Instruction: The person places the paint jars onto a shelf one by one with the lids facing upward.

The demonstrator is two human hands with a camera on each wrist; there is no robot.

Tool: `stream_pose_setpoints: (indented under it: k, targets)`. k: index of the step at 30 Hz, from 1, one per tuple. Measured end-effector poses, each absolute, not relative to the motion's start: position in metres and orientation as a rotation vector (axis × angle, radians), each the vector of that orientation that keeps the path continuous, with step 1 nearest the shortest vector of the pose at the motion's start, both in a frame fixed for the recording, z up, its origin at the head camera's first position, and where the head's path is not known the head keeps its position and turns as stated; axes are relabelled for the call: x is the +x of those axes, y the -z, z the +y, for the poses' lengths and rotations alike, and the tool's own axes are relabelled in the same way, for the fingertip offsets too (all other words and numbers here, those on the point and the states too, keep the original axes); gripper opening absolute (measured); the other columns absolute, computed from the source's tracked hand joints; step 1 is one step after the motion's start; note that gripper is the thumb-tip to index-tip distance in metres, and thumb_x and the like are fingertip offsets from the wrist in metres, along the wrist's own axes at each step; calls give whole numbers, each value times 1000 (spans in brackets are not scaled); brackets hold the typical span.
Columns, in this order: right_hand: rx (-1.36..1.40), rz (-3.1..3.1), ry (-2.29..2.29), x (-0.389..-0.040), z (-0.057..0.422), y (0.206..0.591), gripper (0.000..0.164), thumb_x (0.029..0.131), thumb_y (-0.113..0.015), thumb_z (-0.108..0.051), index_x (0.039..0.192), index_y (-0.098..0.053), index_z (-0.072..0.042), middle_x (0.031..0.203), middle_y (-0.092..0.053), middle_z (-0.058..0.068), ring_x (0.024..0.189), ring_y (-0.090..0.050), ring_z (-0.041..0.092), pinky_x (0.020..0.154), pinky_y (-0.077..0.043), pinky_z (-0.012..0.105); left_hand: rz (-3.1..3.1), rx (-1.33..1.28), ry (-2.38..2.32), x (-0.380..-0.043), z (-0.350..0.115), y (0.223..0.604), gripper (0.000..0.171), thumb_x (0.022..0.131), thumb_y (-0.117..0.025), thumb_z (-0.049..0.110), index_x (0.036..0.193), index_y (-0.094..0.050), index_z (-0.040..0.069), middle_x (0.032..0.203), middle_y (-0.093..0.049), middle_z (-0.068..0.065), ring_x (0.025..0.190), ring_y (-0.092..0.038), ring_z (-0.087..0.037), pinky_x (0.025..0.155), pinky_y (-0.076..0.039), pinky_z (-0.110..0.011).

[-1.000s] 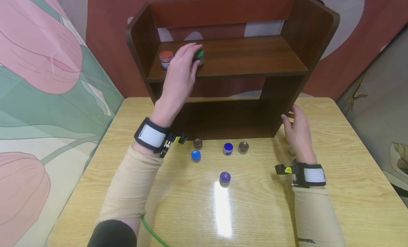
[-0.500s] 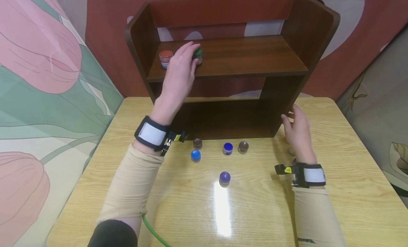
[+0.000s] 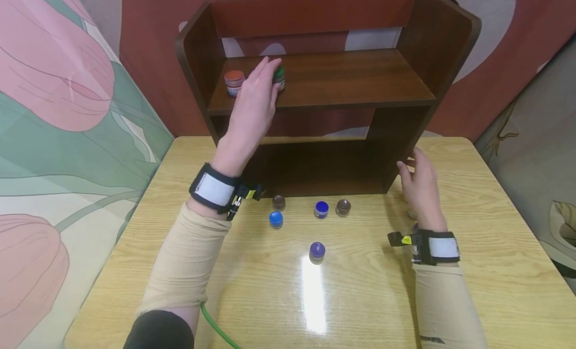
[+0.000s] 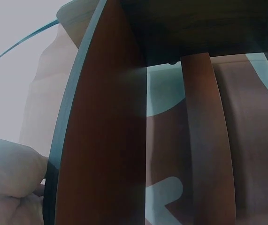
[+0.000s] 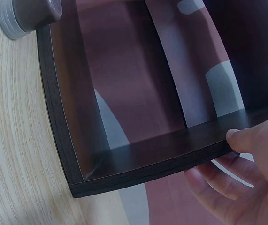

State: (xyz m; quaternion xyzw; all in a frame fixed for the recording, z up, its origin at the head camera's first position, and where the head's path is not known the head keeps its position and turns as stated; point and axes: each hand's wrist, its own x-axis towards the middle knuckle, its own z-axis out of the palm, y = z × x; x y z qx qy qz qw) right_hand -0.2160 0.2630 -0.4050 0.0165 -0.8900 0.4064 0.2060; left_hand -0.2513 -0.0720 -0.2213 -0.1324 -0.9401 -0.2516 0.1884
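On the upper board of a dark brown wooden shelf unit (image 3: 355, 79), my left hand (image 3: 252, 101) holds a small paint jar with a green lid (image 3: 279, 79) between thumb and fingers. Part of that jar is hidden behind the hand. Just left of it stands a jar with an orange-red lid (image 3: 234, 83). In the left wrist view the hand (image 4: 11, 183) shows at the board's edge, and no jar is visible there. My right hand (image 3: 420, 186) grips the unit's right side panel (image 5: 171, 164), thumb on one face and fingers on the other.
On the wooden table (image 3: 360, 299) in front of the unit stand blue-lidded jars (image 3: 276, 219), a purple-lidded jar (image 3: 317, 251) and brown-lidded jars (image 3: 343, 207). More small jars (image 3: 411, 214) sit partly hidden by the right hand. A green cable (image 3: 216, 326) hangs near the left arm.
My left hand and the green-lidded jar have shifted slightly left and back, toward the orange-red-lidded jar. The right hand keeps its place on the side panel.
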Motion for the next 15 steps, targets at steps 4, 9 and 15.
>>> stream_pose_setpoints:
  k: [4, 9, 15]
  targets:
    - [43, -2481, -1128, -216, 263, 405, 37, 103, -50, -13, 139, -50, -2, 136, -58, 21, 119, -62, 38, 89, -57, 47, -2592, -396, 657, -248, -73, 223, 54, 101, -56, 18, 152, -40, 13, 164, -32, -8, 148, -40, -20, 119, -36, -33]
    - [49, -2474, -1132, -216, 263, 405, 37, 103, -50, -13, 138, -50, -1, 135, -58, 21, 118, -63, 38, 87, -60, 31, -2444, -451, 568, -239, -73, 222, 48, 101, -57, 19, 147, -48, 9, 160, -38, -12, 144, -46, -22, 119, -36, -29]
    - [47, -2471, -1144, -216, 264, 405, 37, 103, -51, -13, 138, -50, -2, 135, -58, 20, 118, -63, 37, 83, -56, 12, -2268, -583, 488, -224, -70, 223, 35, 102, -57, 18, 134, -61, 6, 144, -58, -12, 135, -55, -22, 117, -38, -25]
